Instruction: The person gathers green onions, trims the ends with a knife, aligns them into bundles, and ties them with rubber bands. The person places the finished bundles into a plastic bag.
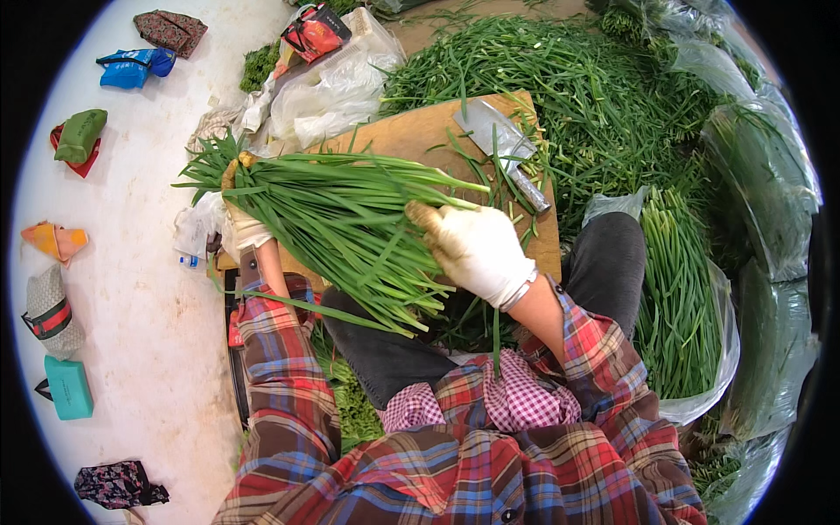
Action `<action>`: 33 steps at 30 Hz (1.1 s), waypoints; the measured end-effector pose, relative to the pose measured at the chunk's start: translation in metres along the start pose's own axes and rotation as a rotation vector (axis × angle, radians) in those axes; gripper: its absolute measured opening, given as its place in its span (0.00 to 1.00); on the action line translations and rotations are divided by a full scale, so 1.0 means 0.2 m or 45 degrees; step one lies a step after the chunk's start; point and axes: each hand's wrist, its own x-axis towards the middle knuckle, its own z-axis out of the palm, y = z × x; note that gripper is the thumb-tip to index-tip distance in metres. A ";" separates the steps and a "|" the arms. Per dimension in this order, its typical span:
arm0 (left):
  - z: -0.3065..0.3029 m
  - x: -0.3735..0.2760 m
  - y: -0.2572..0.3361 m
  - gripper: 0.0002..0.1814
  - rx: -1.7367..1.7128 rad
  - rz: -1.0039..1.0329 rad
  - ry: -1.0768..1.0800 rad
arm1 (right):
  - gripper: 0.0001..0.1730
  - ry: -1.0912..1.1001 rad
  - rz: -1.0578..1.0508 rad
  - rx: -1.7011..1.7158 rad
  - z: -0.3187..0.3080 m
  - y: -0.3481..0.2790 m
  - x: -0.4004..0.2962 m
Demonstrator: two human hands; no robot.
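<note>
A large bunch of garlic chives [328, 203] lies slanted across my lap and over a wooden board [453, 131]. My left hand [239, 190], in a soiled white glove, grips the bunch near its leafy end; chives cover part of the palm. Toward the cut stem ends, my right hand [469, 246], gloved in white with stained fingertips, holds stems between thumb and fingers. Some stalks fan out below it. On the board's far right a cleaver [499, 141] rests, its blade pointing away and its handle toward me, with loose chive pieces around it.
A heap of loose chives [564, 85] spreads behind the board. Right of my knee stands a plastic bag of chives [679, 308], with filled clear bags [764, 190] beyond. White plastic bags [328, 98] lie at the back left. Several cloth items and pouches hang or lie along the white surface [164, 275].
</note>
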 end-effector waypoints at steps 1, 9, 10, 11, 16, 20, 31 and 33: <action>0.03 0.01 -0.03 0.11 0.068 0.041 0.068 | 0.23 -0.067 -0.047 -0.053 0.03 0.01 0.00; 0.10 0.00 0.06 0.10 0.093 0.036 0.084 | 0.07 -0.244 0.239 -0.188 0.12 0.26 -0.34; 0.10 0.01 0.06 0.10 -0.039 -0.028 0.071 | 0.09 -0.369 0.365 -0.282 0.14 0.34 -0.43; 0.12 0.02 0.04 0.10 -0.017 -0.016 0.060 | 0.10 -0.493 0.493 -0.379 0.15 0.40 -0.49; 0.15 -0.07 -0.07 0.11 0.630 0.417 0.373 | 0.35 -0.271 0.813 0.388 0.03 0.24 -0.26; 0.09 0.05 -0.08 0.11 0.566 0.516 0.161 | 0.11 -0.190 1.125 1.569 0.11 0.18 -0.12; 0.25 0.04 0.06 0.09 0.058 0.192 0.135 | 0.25 -0.006 0.815 0.772 0.05 0.29 -0.18; 0.23 0.04 0.05 0.10 0.102 0.225 0.198 | 0.23 -0.478 0.819 0.866 -0.06 0.15 -0.05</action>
